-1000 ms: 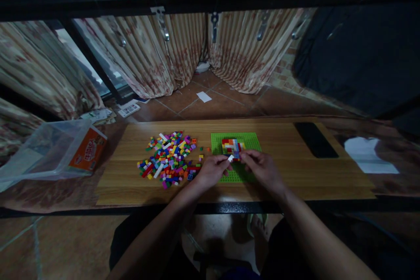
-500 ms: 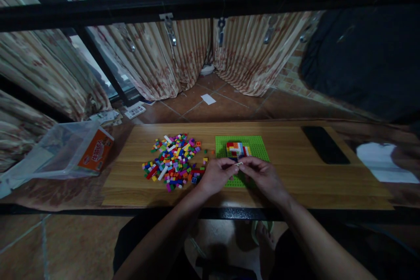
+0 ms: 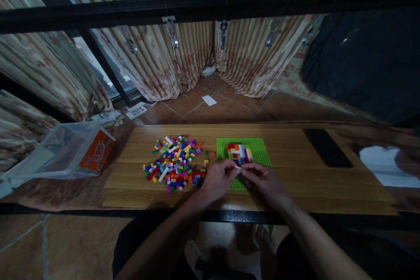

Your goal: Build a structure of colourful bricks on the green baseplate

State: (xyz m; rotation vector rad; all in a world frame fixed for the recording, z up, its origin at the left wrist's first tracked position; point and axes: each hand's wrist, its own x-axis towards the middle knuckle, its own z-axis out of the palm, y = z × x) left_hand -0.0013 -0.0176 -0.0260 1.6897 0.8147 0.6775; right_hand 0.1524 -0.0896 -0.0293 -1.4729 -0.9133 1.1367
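Note:
My left hand [image 3: 219, 179] and my right hand [image 3: 264, 182] meet over the near part of a green baseplate [image 3: 261, 151]. Both pinch a small white brick [image 3: 238, 168] between their fingertips. Just beyond the fingers a low block of red, orange, white, yellow and blue bricks [image 3: 239, 152] stands on the plate. A pile of several loose coloured bricks [image 3: 173, 162] lies on the wooden board [image 3: 295, 175] to the left of my left hand.
A black phone [image 3: 327, 153] lies at the board's right end, with white paper [image 3: 383, 164] beyond it. A clear plastic bin [image 3: 55, 151] with an orange box [image 3: 96, 152] sits left. A black bar [image 3: 210, 4] crosses overhead, before curtains.
Both hands drew a little nearer to me, away from the built block, still holding the white brick. The view shifted slightly.

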